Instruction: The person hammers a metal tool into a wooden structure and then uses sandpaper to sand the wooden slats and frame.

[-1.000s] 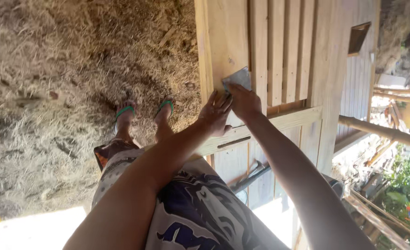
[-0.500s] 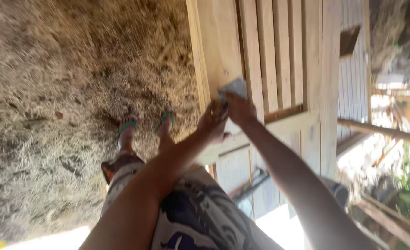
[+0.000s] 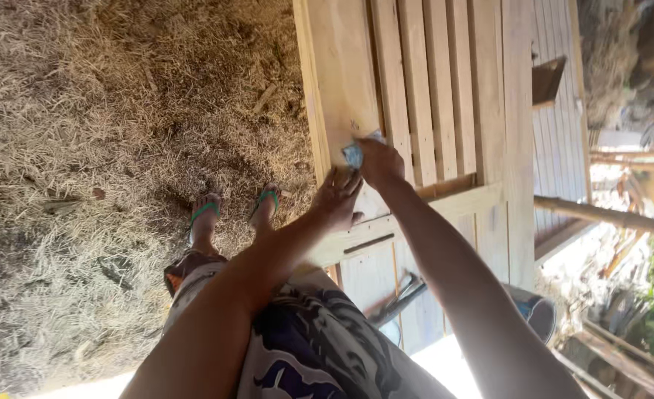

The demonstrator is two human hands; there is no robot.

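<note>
Two bare hands are working on a pale wooden panel (image 3: 341, 96) that is lying in front of the person. The right hand (image 3: 381, 161) is pressing a small folded piece of blue-grey sandpaper (image 3: 354, 153) against the smooth board at the edge of the panel; the fingers are curling over the sheet, so this grip is closing on the sandpaper, and only a corner of the sheet is showing beyond the fingertips. The left hand (image 3: 336, 198) is lying just beside it, flat on the same board, with its fingers spreading loosely and holding nothing. The two hands are nearly touching.

Next to the smooth board, the panel is carrying a row of narrow slats (image 3: 434, 89), and a cross rail (image 3: 452, 203) is running under the right forearm. On the other side of the panel, the ground is covered with dry straw (image 3: 120, 111). The person's feet, in green sandals (image 3: 268, 199), are standing on this straw close to the panel's edge. A patterned blue and white cloth (image 3: 319, 347) is covering the person's legs. Some dark metal tools (image 3: 401, 299) are lying below the panel, partly hidden by the right arm.
</note>
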